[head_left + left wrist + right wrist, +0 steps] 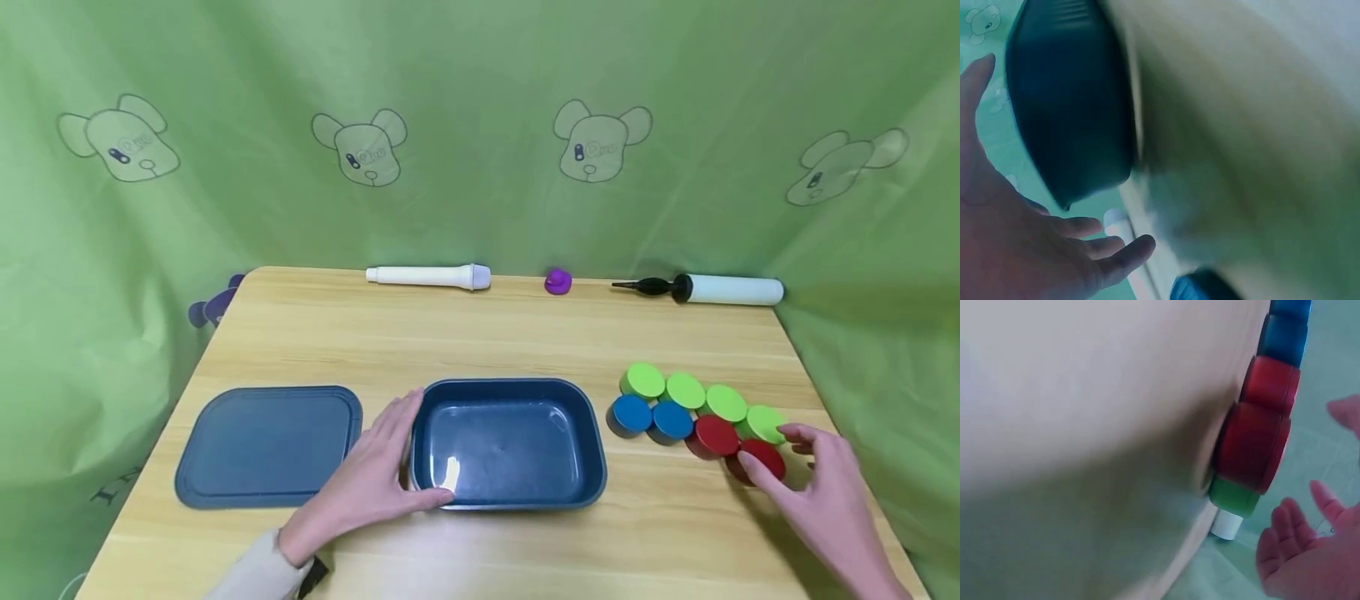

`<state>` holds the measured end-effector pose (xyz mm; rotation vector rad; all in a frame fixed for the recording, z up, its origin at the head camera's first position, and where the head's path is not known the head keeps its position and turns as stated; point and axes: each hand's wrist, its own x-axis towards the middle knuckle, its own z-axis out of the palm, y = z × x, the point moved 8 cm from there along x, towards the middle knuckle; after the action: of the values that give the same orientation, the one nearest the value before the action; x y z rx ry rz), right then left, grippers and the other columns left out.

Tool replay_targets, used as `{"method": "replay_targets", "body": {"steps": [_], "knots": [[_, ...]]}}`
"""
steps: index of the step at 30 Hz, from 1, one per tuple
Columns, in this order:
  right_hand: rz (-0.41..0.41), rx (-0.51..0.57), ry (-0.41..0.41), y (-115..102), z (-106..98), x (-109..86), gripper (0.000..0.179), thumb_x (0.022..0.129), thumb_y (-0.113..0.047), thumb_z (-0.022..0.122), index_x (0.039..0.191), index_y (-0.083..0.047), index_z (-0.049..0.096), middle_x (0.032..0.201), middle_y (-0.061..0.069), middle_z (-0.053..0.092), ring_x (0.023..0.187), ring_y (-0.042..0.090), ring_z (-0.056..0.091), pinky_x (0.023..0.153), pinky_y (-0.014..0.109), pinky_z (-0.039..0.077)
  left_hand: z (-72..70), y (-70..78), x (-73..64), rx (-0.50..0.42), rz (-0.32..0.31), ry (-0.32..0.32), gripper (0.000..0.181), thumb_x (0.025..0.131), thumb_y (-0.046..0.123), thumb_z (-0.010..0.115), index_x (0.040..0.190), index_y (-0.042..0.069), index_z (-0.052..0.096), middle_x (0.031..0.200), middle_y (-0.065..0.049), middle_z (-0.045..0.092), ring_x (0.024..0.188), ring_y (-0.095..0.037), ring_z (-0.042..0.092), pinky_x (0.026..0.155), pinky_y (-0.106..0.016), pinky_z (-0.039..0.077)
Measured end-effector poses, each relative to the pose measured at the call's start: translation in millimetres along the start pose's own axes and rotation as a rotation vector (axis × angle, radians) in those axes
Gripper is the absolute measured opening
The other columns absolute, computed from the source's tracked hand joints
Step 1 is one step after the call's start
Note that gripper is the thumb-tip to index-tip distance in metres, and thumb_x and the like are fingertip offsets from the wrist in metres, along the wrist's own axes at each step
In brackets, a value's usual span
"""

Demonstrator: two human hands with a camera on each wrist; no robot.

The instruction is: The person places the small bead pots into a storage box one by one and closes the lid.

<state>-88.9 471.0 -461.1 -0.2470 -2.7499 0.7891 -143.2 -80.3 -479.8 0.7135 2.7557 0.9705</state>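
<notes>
A dark blue rectangular box (502, 450) lies open side up on the wooden table. My left hand (375, 471) is at its left end, thumb near the front rim and fingers by the back corner. In the left wrist view that hand (1041, 237) is spread beside the box (1072, 100). To the right stand two rows of round pots: several green ones (642, 381) behind, blue (629, 415) and red (712, 437) in front. Over the rightmost red pot (761, 461) my right hand (817, 475) hovers, thumb and fingers apart; the right wrist view shows a gap between them.
A dark blue flat lid (270, 446) lies left of the box. Along the table's back edge are a white microphone-shaped object (427, 277), a small purple hat-shaped piece (558, 282) and a white hand pump (735, 289) with a black nozzle. Green cloth (480, 100) hangs behind.
</notes>
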Motion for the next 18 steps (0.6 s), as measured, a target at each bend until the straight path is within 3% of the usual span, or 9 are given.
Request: {"method": "replay_targets", "body": {"steps": [5, 10, 14, 18], "knots": [[0.094, -0.001, -0.082, 15.4, 7.1, -5.8, 0.070, 0.097, -0.030, 0.087, 0.140, 0.014, 0.053, 0.132, 0.033, 0.055, 0.109, 0.039, 0.052, 0.080, 0.016, 0.034, 10.9, -2.6, 1.1, -0.048, -0.005, -0.065, 0.129, 0.086, 0.080, 0.076, 0.178, 0.023, 0.006, 0.180, -0.017, 0.017, 0.164, -0.041, 0.018, 0.121, -0.076, 0.022], [0.150, 0.023, -0.158, 25.3, 16.4, -5.6, 0.071, 0.099, -0.028, 0.086, 0.143, 0.014, 0.048, 0.130, 0.035, 0.057, 0.104, 0.042, 0.059, 0.067, 0.005, 0.042, 10.3, -7.7, 5.3, -0.080, 0.007, -0.105, 0.130, 0.087, 0.077, 0.078, 0.178, 0.023, 0.002, 0.181, -0.014, 0.009, 0.166, -0.036, 0.010, 0.121, -0.076, 0.019], [0.190, 0.041, -0.171, 28.6, 21.2, -5.5, 0.073, 0.101, -0.027, 0.083, 0.148, 0.013, 0.043, 0.136, 0.039, 0.053, 0.113, 0.054, 0.057, 0.065, 0.004, 0.041, 4.6, -11.4, 11.3, -0.092, 0.047, -0.104, 0.131, 0.086, 0.073, 0.081, 0.178, 0.022, 0.004, 0.182, -0.008, 0.008, 0.166, -0.037, 0.010, 0.121, -0.077, 0.019], [0.202, 0.019, -0.156, 27.5, 19.6, -6.0, 0.072, 0.101, -0.029, 0.083, 0.147, 0.010, 0.045, 0.136, 0.039, 0.054, 0.112, 0.053, 0.058, 0.065, 0.005, 0.039, 1.5, -11.6, 15.1, -0.086, 0.091, -0.102, 0.134, 0.085, 0.072, 0.083, 0.178, 0.018, 0.004, 0.182, -0.008, 0.008, 0.165, -0.039, 0.013, 0.120, -0.076, 0.022]]}}
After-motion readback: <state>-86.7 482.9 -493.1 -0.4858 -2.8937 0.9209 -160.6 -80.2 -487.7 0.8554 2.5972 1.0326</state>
